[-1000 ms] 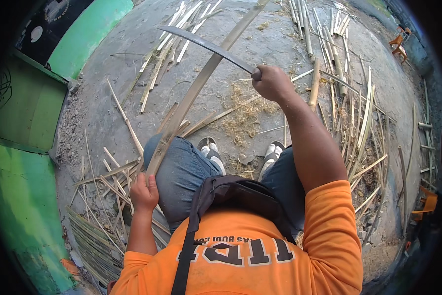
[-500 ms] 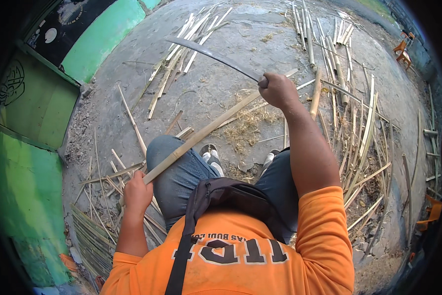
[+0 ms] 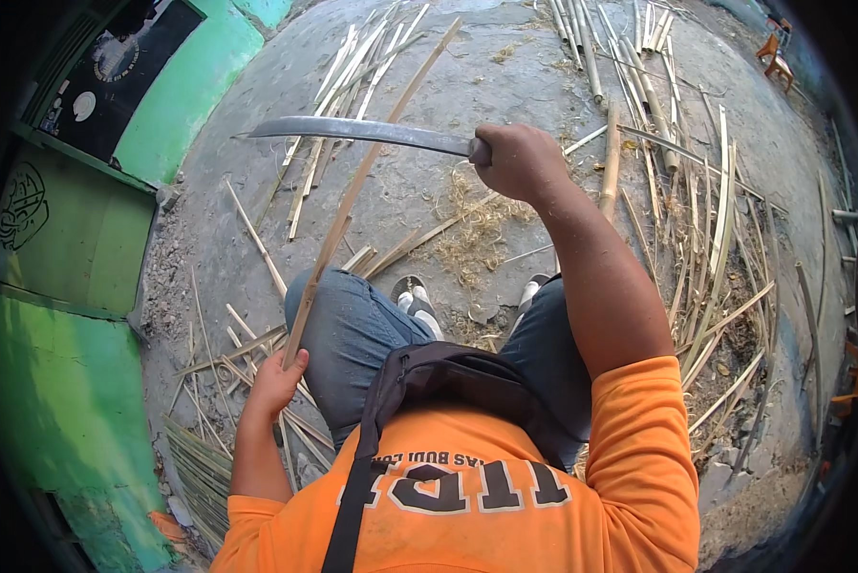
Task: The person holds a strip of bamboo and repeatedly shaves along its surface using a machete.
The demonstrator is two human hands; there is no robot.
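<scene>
My right hand (image 3: 522, 162) is wrapped round the handle of a long curved machete (image 3: 372, 131), its blade pointing left. In my left hand (image 3: 276, 380), beside my left knee, is the near end of a long bamboo strip (image 3: 324, 256). The strip slants up past the knee to the far side, its narrow edge mostly toward me. The machete's blade crosses over the strip in the picture; whether the two touch I cannot tell.
Loose bamboo strips (image 3: 353, 76) lie at the far left, and bamboo poles and slats (image 3: 711, 229) are strewn to the right. Pale shavings (image 3: 472, 229) cover the ground beyond my feet. A bundle of thin strips (image 3: 200, 468) lies near left, by a green wall (image 3: 66, 382).
The bamboo strip has swung from slanting right to steeper and more upright, and turned narrow edge toward me. The machete has come slightly nearer and left, its blade now more level.
</scene>
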